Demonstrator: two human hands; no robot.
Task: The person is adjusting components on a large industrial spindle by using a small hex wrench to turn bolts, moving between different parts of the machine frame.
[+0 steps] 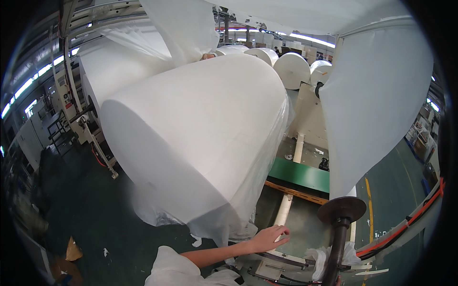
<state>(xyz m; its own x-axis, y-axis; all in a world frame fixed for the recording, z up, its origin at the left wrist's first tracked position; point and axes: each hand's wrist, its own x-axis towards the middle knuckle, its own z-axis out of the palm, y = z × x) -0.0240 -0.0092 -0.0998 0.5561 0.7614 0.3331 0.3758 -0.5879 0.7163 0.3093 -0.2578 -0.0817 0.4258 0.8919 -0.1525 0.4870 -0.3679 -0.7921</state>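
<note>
While the bare left hand (268, 240) reaches over the near end of a pale bar (285, 209), its fingers are loosely bent and only partly spread; whether they touch the bar, I cannot tell. Just beyond the forearm, the big white roll (205, 109) lies on its side across the middle, with thin clear plastic (272, 178) hanging loosely around its lower edge. A green panel (300, 174) crosses the bar to the right of the roll, near a dark disc (341, 209) on a rod. Along the far right edge stand some bins (423, 143), their contents too small to make out.
</note>
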